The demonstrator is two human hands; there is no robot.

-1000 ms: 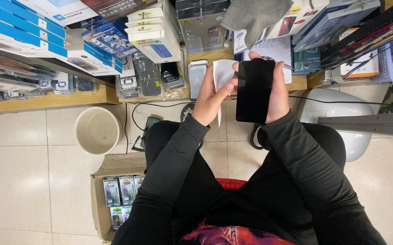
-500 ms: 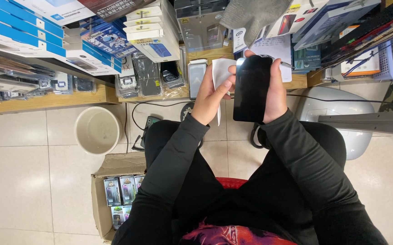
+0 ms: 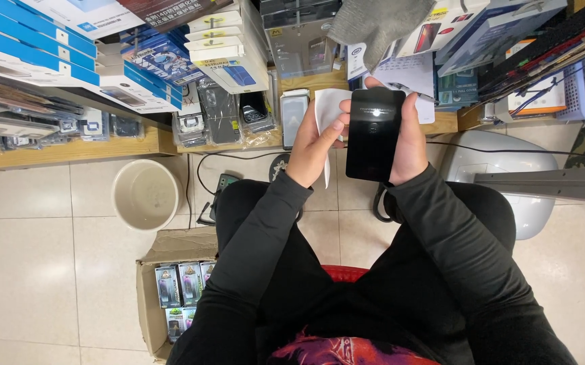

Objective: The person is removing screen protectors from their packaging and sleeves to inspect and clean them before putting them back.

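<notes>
Nearest me, by my left knee, a cardboard box (image 3: 149, 297) stands open on the tiled floor with small packaged goods set upright in rows along its right side. Just beyond it sits a round cream bucket (image 3: 145, 194); nothing shows inside it.

Further out, over my lap, my right hand (image 3: 412, 138) grips a black smartphone (image 3: 375, 133), fingers curled round its right edge and one fingertip over the top. Compared with a second ago the phone has swung from a slant to nearly square-on, and a faint mark now shows near the top of the dark glass where it was plain black. I judge the screen is facing me better for wiping. My left hand (image 3: 311, 145) pinches a white wipe (image 3: 330, 111) between thumb and fingers, touching the phone's left edge.

Farthest, the wooden shelf (image 3: 69, 150) carries stacked blue-and-white boxes (image 3: 42, 47) and bagged phone cases (image 3: 218, 111).
</notes>
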